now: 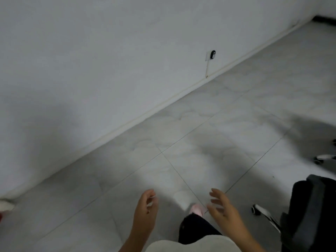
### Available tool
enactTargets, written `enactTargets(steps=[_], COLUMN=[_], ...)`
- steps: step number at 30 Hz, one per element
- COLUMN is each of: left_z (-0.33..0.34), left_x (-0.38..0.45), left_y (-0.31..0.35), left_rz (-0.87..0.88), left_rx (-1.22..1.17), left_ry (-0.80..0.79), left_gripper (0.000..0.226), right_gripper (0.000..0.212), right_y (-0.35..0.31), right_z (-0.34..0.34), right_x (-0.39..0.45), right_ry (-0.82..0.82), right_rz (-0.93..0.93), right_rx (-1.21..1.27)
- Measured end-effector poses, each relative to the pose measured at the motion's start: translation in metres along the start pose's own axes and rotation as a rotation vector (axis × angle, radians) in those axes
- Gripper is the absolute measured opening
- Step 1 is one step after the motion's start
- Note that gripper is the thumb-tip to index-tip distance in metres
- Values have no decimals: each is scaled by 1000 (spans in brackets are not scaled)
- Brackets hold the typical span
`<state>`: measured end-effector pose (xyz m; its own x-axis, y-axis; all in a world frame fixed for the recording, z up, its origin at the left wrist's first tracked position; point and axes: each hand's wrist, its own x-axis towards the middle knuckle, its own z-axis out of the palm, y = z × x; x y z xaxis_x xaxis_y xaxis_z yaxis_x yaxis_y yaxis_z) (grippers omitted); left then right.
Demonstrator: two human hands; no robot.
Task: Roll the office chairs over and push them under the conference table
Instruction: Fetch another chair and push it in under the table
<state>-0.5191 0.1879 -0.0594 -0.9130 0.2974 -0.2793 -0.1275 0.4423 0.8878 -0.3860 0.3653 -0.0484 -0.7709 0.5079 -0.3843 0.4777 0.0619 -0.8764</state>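
Observation:
A dark grey office chair (309, 213) stands at the lower right edge, only partly in view, with a white leg and black caster (256, 209) reaching toward me. My left hand (146, 210) hangs low in the middle with loosely curled fingers, holding nothing. My right hand (221, 208) is beside it, fingers spread, a short way left of the chair and not touching it. No conference table shows.
A white wall (91, 60) with a low socket (211, 55) runs diagonally across the top left. Pale tiled floor (209, 124) lies ahead. Another chair's white leg and caster (323, 158) pokes in at the right edge. My leg and pink slipper (196, 210) are below.

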Motion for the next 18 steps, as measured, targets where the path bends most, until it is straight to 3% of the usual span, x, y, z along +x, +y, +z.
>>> enactTargets(steps=[5,10,18], left_z=[63,131,268], left_x=[109,214,327], left_y=[39,134,225], left_rz=[-1,99,78], left_rx=[44,22,73], left_ry=[-69,-81,-374], left_gripper=[31,25,31], right_gripper=[37,37,35], right_y=[-14,-52,-42], right_z=[-55,-138,-248], right_x=[102,210,299], right_ry=[149,287,511], right_rz=[59,-22,141], right_rx=[85,89,220])
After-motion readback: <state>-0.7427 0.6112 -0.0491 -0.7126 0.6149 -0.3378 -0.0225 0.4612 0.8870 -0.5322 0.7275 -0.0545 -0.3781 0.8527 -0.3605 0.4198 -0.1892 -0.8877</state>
